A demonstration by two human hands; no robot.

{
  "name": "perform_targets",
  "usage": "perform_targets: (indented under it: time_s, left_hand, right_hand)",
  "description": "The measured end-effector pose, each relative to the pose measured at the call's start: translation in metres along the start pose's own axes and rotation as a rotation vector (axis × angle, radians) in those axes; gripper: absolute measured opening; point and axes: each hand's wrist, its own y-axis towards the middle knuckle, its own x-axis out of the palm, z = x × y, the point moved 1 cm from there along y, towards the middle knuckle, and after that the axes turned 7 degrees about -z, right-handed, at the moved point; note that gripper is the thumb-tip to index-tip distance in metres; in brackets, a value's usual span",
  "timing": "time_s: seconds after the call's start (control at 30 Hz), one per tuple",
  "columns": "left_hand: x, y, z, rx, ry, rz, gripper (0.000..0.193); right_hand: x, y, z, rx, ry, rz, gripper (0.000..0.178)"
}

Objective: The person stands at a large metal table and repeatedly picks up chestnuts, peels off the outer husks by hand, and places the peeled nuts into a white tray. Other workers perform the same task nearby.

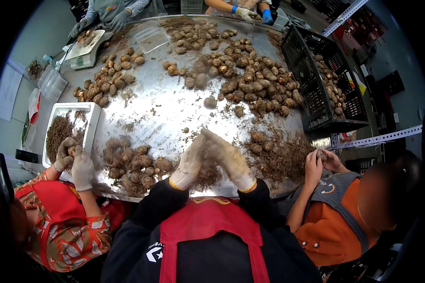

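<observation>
My left hand, in a white knit glove, has its fingers stretched out. My right hand, gloved the same way and slightly smeared by motion, leans toward it. The fingertips of both meet above the metal table, palms slanting inward like a roof. No taro shows in either hand, though the space between the palms is partly hidden. Beneath and between the wrists lies a small heap of brown root fibres. Left of my left hand is a pile of brown taro corms. One tiny corm sits just beyond my hands.
A large taro pile spreads over the far right, beside a black crate. Loose fibres lie right of my hands. A white foam box and a scale stand left. Co-workers handle taro on both sides and across the table.
</observation>
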Motion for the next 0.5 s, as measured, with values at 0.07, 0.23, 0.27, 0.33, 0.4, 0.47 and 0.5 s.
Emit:
perform_targets:
  time_s: [0.07,0.23,0.27,0.33,0.4,0.47,0.5]
  left_hand:
    - [0.008,0.000,-0.004,0.229,0.104,0.041,0.040]
    - [0.011,0.004,-0.021,0.226,0.942,0.208,0.030]
    - [0.011,0.005,-0.023,0.313,0.984,0.164,0.029]
    - [0.004,0.009,-0.030,0.481,0.911,0.107,0.034]
    - [-0.002,0.012,-0.039,0.638,0.690,0.061,0.044]
    - [-0.002,0.006,-0.026,0.341,0.337,-0.037,0.051]
    - [-0.001,0.005,-0.022,0.235,0.211,-0.045,0.055]
  right_hand:
    - [0.015,0.004,-0.010,0.113,-0.259,0.130,0.069]
    - [0.010,0.010,0.010,0.072,-0.126,0.184,0.066]
    - [0.005,0.011,0.013,0.065,-0.024,0.173,0.065]
    - [-0.001,0.013,0.016,0.059,0.132,0.152,0.066]
    - [-0.001,0.011,0.017,0.056,0.251,0.149,0.067]
    - [-0.001,0.009,0.015,0.045,0.356,0.164,0.068]
    - [0.000,-0.001,0.005,0.067,0.346,0.098,0.063]
